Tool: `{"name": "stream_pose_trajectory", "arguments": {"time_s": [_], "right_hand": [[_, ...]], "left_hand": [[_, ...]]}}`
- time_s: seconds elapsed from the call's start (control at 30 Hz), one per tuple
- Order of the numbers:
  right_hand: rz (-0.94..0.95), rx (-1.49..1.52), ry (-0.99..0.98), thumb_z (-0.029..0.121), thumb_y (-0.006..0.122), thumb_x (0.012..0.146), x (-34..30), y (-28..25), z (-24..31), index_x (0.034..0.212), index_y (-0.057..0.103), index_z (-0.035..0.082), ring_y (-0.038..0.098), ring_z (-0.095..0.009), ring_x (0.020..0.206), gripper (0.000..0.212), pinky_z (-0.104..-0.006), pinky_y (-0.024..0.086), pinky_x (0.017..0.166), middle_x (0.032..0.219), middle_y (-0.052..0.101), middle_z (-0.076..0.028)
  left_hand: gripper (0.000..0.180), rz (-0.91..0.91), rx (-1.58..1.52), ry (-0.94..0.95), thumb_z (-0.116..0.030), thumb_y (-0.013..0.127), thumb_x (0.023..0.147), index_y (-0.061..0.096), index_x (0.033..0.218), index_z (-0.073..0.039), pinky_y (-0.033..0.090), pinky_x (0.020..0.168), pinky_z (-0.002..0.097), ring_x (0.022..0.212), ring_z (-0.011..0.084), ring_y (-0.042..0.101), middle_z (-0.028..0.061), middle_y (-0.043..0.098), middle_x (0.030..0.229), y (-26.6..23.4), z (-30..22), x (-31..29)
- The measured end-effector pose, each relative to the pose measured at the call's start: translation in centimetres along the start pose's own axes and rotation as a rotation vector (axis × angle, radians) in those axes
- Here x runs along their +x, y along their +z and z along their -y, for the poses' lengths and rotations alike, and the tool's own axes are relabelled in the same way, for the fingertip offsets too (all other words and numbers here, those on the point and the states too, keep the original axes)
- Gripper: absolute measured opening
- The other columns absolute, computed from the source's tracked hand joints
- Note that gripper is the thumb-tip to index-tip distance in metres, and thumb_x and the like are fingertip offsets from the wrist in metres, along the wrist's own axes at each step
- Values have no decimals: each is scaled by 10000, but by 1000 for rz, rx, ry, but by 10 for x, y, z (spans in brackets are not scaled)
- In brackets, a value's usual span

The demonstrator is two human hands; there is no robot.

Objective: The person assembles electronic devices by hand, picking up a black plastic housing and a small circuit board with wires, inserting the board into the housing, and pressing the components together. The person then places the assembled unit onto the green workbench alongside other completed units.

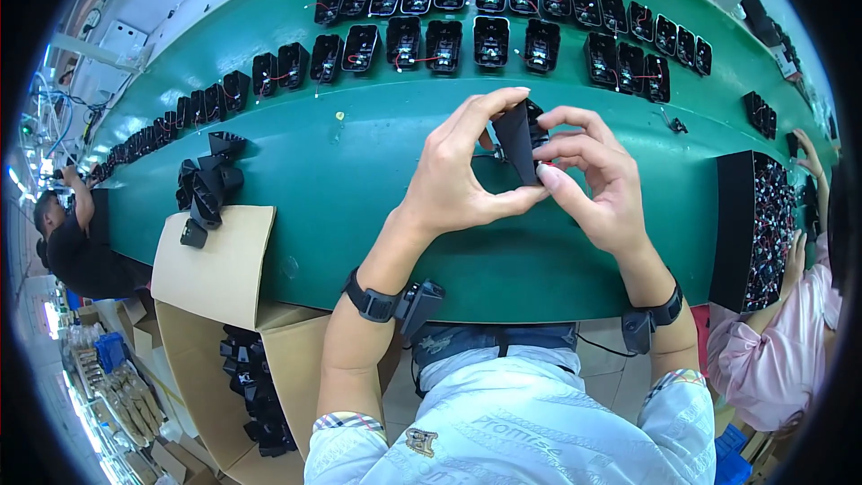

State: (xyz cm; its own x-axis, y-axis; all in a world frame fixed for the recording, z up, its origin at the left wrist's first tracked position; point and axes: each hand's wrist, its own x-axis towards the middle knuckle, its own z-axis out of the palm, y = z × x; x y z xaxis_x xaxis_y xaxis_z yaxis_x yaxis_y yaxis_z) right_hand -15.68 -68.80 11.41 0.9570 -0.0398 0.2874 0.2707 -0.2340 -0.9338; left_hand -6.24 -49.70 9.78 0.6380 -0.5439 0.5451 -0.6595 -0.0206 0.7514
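Observation:
Above the green table I hold a black plastic housing (515,145), tilted up on its edge. My left hand (449,162) grips it between the thumb below and the fingers above. On its open side, my right hand (597,171) has its thumb and fingertips pressed against the rim, with a bit of red showing by the thumb. What lies inside the housing is mostly hidden by the right fingers. Behind my hands, rows of similar black housings (491,42) with red wires and small boards stand on the table.
A cardboard box (211,377) with black parts inside stands at the left front, beside a pile of black housings (208,181). A black tray (732,229) of small wired parts is at the right, near a co-worker in pink (772,364). Another person (76,242) works at far left.

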Motion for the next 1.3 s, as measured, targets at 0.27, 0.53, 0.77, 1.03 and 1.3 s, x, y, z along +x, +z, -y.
{"name": "stream_pose_trajectory", "arguments": {"time_s": [0.27, 0.53, 0.77, 1.03, 1.3], "right_hand": [[113, 99, 24, 140, 777, 821, 3, -9, 2, 1007, 747, 13, 603, -217, 1142, 227, -328, 513, 879, 1351, 555, -139], [161, 643, 231, 175, 821, 783, 3, -9, -11, 858, 638, 79, 545, -245, 1261, 219, -367, 445, 1074, 1480, 490, -168], [182, 711, 442, 288, 821, 753, -5, -24, -17, 900, 596, 62, 686, -236, 1014, 351, -308, 549, 917, 1011, 692, -108], [-55, -502, -169, 160, 851, 791, 26, -86, -9, 857, 660, 18, 611, -264, 1250, 247, -399, 455, 1060, 1380, 605, -193], [16, -1215, 84, 189, 880, 724, 50, -242, -43, 840, 691, 15, 617, -383, 1215, 281, -441, 492, 1020, 1431, 590, -157]], "left_hand": [[836, -95, 165, 73, -255, 910, 604, 624, 1358, -33, 570, 841, 414, 1030, 319, 655, 169, 642, 1166, 4, -5, 0], [831, -144, 168, 55, -333, 950, 587, 682, 1313, -31, 556, 751, 352, 860, 232, 617, 119, 607, 991, 17, -15, -5], [843, -161, 205, 151, -532, 930, 608, 693, 1218, 0, 524, 856, 422, 999, 312, 584, 146, 575, 1124, 25, -15, -2], [794, -40, 248, 34, -424, 863, 780, 532, 1379, -20, 407, 1088, 500, 1283, 403, 477, 208, 491, 1384, 31, 3, -5], [546, 93, 449, -108, -339, 827, 832, 630, 1234, -26, 416, 1077, 484, 1274, 368, 496, 167, 562, 1300, 28, 7, -8]]}}
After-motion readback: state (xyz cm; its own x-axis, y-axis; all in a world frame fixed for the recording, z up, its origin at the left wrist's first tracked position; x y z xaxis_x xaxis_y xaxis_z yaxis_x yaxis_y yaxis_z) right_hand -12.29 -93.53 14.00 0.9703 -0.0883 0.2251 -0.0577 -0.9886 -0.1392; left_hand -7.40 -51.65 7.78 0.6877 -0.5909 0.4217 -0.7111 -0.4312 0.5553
